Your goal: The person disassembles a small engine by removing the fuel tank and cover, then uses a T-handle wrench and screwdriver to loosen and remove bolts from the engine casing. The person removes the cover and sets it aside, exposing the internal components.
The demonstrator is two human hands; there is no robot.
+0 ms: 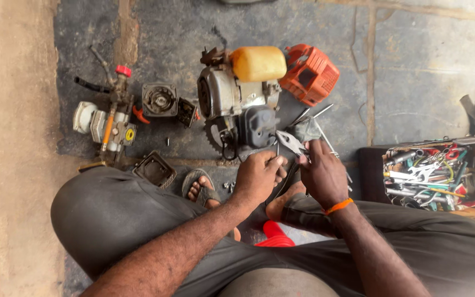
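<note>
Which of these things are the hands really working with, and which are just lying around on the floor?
In use:
left hand, steadying the work
right hand, holding the pliers
small engine with the yellow tank, right in front of the hands

Lying about:
orange cover
pump part with red cap
round black part
black square frame
box of tools

Soft, even daylight fills the scene; shadows are faint and short under the engine [240, 104] and its scattered parts. No harsh glare, only a mild sheen on the yellow tank [258, 63]. Focus is sharp throughout; the wide lens slightly bends the edges.
</note>
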